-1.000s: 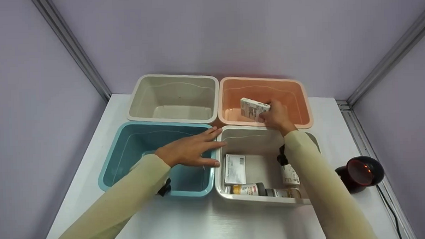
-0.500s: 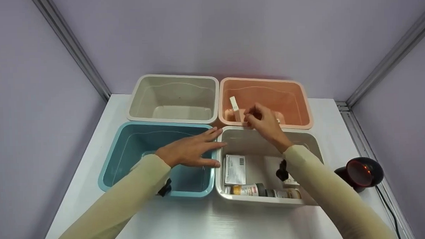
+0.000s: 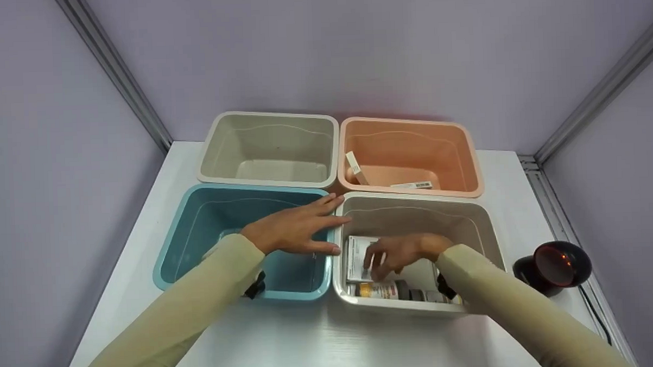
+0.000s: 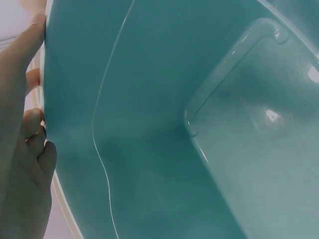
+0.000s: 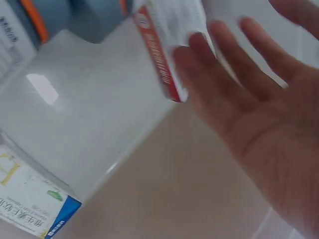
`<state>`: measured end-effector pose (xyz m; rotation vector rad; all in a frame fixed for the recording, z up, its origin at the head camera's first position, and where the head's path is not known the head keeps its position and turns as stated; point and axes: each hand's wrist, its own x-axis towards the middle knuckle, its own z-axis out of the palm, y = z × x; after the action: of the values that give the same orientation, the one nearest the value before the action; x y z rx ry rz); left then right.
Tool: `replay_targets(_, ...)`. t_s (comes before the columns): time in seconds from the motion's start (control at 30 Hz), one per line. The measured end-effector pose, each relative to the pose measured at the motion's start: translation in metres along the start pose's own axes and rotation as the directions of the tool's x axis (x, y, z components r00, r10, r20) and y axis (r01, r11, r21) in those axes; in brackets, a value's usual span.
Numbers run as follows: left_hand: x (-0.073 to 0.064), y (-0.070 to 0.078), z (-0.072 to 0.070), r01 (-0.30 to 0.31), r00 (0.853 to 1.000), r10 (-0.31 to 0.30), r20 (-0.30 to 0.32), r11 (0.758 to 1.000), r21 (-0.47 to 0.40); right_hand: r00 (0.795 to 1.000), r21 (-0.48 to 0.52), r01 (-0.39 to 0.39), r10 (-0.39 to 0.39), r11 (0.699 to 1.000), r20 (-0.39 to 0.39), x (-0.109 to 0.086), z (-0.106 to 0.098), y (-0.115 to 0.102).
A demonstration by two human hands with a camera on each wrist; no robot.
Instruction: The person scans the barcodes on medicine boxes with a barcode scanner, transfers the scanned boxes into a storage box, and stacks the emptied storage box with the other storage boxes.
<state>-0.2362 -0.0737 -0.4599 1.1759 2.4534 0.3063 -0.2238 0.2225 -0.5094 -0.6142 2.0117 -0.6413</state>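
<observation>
My left hand [image 3: 293, 228] rests with spread fingers across the meeting rims of the blue bin [image 3: 160, 254] and the off-white bin [image 3: 491, 229]. Inside the off-white bin, my right hand [image 3: 402, 251] reaches down over a white medicine box [image 3: 356, 258], its fingers loosely bent and partly covering it. In the right wrist view, the fingertips overlap the edge of this box [image 5: 162, 55], which has a red side. A pill bottle [image 3: 382, 290] and a second bottle [image 3: 432, 296] lie along the bin's near wall. Another box [image 5: 32, 196] with a blue corner shows in the right wrist view.
The peach bin [image 3: 469, 146] at the back right contains a tilted white box [image 3: 356, 169] and another box [image 3: 413, 185] lying low. A beige bin [image 3: 275, 180] stands at the back left. On the table's right side sits a dark scanner-like device [image 3: 560, 265] with a cable.
My right hand has released a white box in the peach bin and come back down into the off-white bin, over the white box at its left. My left hand stays put.
</observation>
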Motion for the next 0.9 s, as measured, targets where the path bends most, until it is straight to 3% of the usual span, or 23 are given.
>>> replay_targets(0.1, 0.001, 0.0, 0.0, 0.005, 1.0, -0.005, -0.004, 1.0, 0.002, 0.984, -0.021, -0.116, 0.118, 0.993, 0.131, 0.002, 0.008, 0.001)
replay_targets(0.37, 0.001, 0.0, 0.002, 0.028, 1.0, -0.028, -0.001, 1.0, -0.005, 0.963, -0.081, -0.191, 0.203, 0.978, 0.18, 0.007, 0.017, 0.009)
replay_targets(0.53, 0.002, 0.001, 0.002, 0.025, 1.0, -0.025, -0.003, 1.0, 0.0, 0.98, -0.125, -0.153, 0.167, 0.98, 0.112, 0.007, 0.016, 0.014)
replay_targets(0.67, 0.001, 0.001, 0.002, 0.019, 1.0, -0.019, -0.002, 1.0, -0.003, 0.992, -0.013, -0.117, 0.118, 0.993, 0.05, -0.002, 0.004, 0.015)
replay_targets(0.8, 0.001, 0.0, 0.002, 0.019, 1.0, -0.019, 0.003, 1.0, -0.003, 0.999, 0.072, 0.012, -0.008, 0.997, -0.05, -0.017, -0.011, 0.017)
replay_targets(0.9, 0.001, 0.0, 0.002, 0.022, 1.0, -0.022, 0.006, 1.0, -0.003, 0.976, 0.044, 0.149, -0.14, 0.988, -0.166, -0.029, -0.021, 0.016)
